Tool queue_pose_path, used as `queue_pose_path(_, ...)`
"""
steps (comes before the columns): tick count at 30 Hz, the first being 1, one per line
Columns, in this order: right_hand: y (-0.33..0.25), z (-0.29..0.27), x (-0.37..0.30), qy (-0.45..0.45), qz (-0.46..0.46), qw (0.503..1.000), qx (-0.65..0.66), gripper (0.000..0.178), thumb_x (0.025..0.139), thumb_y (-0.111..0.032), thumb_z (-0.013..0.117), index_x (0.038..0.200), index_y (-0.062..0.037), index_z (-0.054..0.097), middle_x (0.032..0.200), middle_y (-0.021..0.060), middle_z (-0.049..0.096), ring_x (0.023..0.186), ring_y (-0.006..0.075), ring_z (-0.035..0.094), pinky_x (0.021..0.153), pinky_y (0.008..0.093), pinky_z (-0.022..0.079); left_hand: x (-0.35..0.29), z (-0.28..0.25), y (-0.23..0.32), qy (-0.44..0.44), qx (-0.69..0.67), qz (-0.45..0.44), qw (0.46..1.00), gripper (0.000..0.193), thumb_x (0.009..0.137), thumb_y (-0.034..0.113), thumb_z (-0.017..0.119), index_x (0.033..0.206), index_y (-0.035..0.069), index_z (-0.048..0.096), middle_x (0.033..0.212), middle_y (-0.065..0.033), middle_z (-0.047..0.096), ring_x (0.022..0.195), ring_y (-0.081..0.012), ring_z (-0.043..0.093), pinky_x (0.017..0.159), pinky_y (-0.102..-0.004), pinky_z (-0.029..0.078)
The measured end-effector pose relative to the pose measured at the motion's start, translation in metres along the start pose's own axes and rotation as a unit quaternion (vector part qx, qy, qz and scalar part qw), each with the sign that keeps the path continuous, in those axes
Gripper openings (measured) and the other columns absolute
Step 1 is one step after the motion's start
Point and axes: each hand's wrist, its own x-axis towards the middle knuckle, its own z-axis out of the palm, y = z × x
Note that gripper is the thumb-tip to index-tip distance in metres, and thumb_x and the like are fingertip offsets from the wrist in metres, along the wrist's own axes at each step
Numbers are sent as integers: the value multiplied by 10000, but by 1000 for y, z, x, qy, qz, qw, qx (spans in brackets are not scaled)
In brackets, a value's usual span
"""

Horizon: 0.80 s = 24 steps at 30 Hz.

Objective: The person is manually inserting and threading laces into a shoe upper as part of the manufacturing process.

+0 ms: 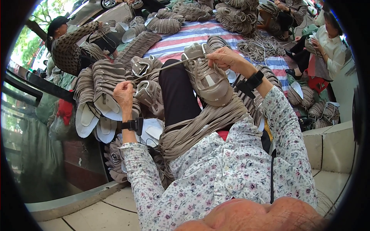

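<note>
A taupe shoe upper [208,77] rests on my lap with its toe toward me, laced partway across its front. One taupe shoelace [165,68] stretches taut from the top of the shoe out to the left. My left hand [124,94] is closed around the far end of that lace, well apart from the shoe. At the tongue, my right hand [228,61] pinches the lace where it meets the shoe; the fingers partly hide the exact spot. A thick bundle of loose laces [204,129] lies across my lap below the toe.
Stacked shoe uppers [110,81] and other uppers [149,94] stand left of my knee. A striped sheet [192,32] ahead bears more piles and a heap of laces [260,48]. People sit at left [71,46] and right [327,50]. Tiled ledge [331,146] at right.
</note>
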Motion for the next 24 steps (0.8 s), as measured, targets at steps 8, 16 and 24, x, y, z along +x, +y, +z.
queue_pose_path(8, -4, -1, 0, 22, 96, 986, 138, 339, 967, -277, 636, 819, 21, 699, 502, -85, 330, 433, 38, 241, 417, 230, 195, 12, -37, -4, -2, 35, -3, 999, 145, 855, 91, 647, 936, 10, 737, 757, -53, 691, 590, -108, 645, 557, -226, 529)
queue_pose_path(16, 0, -9, 0, 36, 80, 996, 32, 418, 950, -354, 639, 780, 19, 719, 476, -90, 306, 423, 41, 256, 422, 230, 196, 4, -34, -5, -7, 24, -21, 999, 154, 850, 92, 649, 942, 2, 734, 748, -54, 690, 584, -106, 639, 556, -221, 521)
queue_pose_path(24, 1, -14, 0, 20, 78, 996, 37, 334, 903, -311, 712, 801, 7, 719, 504, -101, 330, 456, 33, 269, 455, 227, 234, 5, -40, -11, 3, 35, -23, 999, 155, 839, 76, 655, 946, -7, 733, 741, -45, 690, 584, -103, 641, 554, -217, 513)
